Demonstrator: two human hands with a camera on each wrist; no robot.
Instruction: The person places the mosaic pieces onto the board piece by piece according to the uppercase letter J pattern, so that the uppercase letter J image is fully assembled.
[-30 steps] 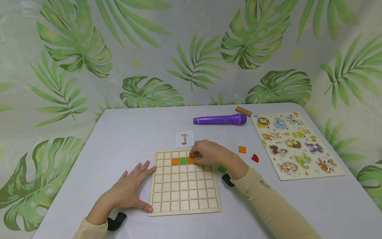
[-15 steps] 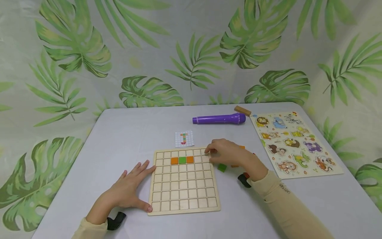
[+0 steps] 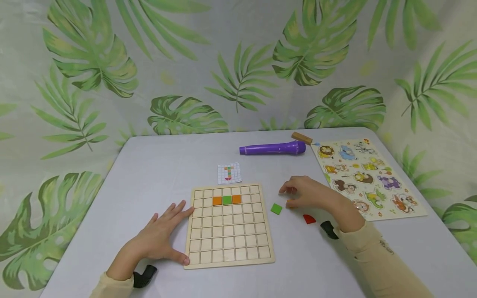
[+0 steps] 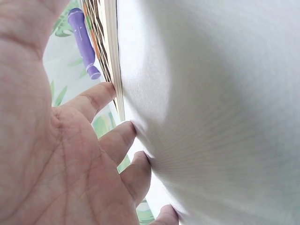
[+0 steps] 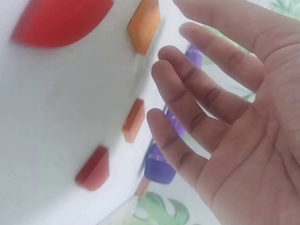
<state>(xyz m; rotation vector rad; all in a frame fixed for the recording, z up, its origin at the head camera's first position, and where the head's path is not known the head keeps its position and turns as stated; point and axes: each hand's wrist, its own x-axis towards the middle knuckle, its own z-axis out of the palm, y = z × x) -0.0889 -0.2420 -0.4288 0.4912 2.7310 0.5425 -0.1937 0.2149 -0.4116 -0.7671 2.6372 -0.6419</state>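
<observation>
My left hand (image 3: 160, 236) lies spread at the left side of a wooden grid board (image 3: 270, 248), forefinger and thumb at its edge. In the board's second row sit an orange tile (image 3: 217, 201), a green tile (image 3: 227, 200) and another orange tile (image 3: 236, 199). Right of the board, my right hand (image 3: 316, 195) hovers with loosely bent fingers and nothing between them. Below its fingers, the right wrist view shows an orange tile (image 5: 144, 28), a second orange tile (image 5: 134, 121) and two red rounded pieces, the nearer red piece (image 5: 61, 21) large. A loose green tile (image 3: 276, 208) lies by the board.
Behind the board lies a pattern card (image 3: 229, 173) with a coloured J shape. Farther back are a purple toy microphone (image 3: 272, 148) and a brown wooden block (image 3: 302, 138). An animal puzzle board (image 3: 372, 180) covers the table's right side.
My right hand has left the orange tile on the board and moved right, over the loose pieces. The left hand stays at the board's edge.
</observation>
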